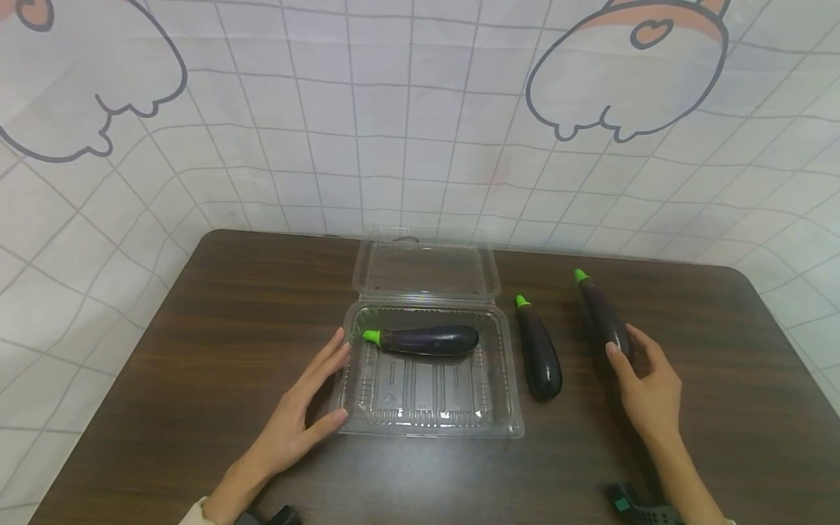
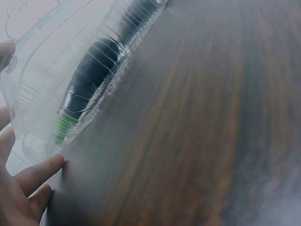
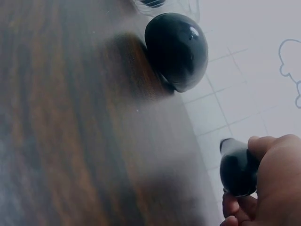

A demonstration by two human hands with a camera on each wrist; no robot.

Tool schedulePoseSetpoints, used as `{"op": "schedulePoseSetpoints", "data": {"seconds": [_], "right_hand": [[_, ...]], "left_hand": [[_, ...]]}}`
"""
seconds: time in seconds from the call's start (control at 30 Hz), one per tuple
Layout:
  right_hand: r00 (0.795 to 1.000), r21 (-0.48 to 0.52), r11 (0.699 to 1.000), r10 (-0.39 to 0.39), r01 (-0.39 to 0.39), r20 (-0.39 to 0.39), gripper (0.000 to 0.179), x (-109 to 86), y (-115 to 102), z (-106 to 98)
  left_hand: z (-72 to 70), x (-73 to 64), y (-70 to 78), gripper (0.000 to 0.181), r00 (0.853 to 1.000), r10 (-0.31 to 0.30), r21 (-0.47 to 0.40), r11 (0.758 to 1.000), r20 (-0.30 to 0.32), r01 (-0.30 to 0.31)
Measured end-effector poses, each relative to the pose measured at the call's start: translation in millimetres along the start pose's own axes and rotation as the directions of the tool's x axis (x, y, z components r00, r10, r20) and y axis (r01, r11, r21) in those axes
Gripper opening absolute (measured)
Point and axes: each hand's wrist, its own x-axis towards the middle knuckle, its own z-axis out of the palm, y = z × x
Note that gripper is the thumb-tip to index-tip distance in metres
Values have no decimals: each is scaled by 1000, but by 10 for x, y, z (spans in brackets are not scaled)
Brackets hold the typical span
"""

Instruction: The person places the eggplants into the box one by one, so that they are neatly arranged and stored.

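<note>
A clear plastic clamshell box (image 1: 426, 426) stands mid-table with its lid tipped back. Inside it lies a dark purple eggplant (image 1: 429, 340), green stem to the left, also visible through the box wall in the left wrist view. My left hand (image 1: 289, 426) rests at the box's left side, fingers extended and fingertips right at the rim. To the right of the box, a second eggplant (image 1: 540, 354) lies on the table. My right hand (image 1: 651, 394) grips the thick lower end of a third eggplant (image 3: 237, 169) between thumb and fingers, its green stem pointing away from me.
The dark wooden table (image 1: 197, 364) ends at a wall covering (image 1: 420, 146) of white squares with cartoon drawings. The box's open lid (image 1: 426, 270) reaches close to the table's back edge. Black straps are partly visible near both wrists.
</note>
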Motion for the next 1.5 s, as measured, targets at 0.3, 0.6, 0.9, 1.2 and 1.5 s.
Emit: {"op": "schedulePoseSetpoints", "data": {"seconds": [0.3, 0.6, 0.9, 1.2, 1.5], "right_hand": [[1000, 27, 1000, -6, 6, 12, 50, -12, -116, -46], [1000, 64, 997, -31, 31, -4, 48, -26, -252, -54], [997, 89, 993, -77, 76, 12, 49, -48, -357, -47], [991, 113, 986, -131, 126, 38, 49, -28, -572, -67], [982, 211, 967, -168, 146, 89, 48, -50, -832, 15]], "left_hand": [[-1, 0, 6, 74, 1000, -1, 1, 1000, -1, 1], [-17, 0, 14, 74, 1000, -10, 1, 1000, -2, 10], [-13, 3, 12, 73, 1000, 0, -12, 1000, 2, 0], [-9, 9, 43, 72, 1000, -8, -12, 1000, -3, 7], [-16, 5, 52, 72, 1000, -11, 1, 1000, -5, 11]]}}
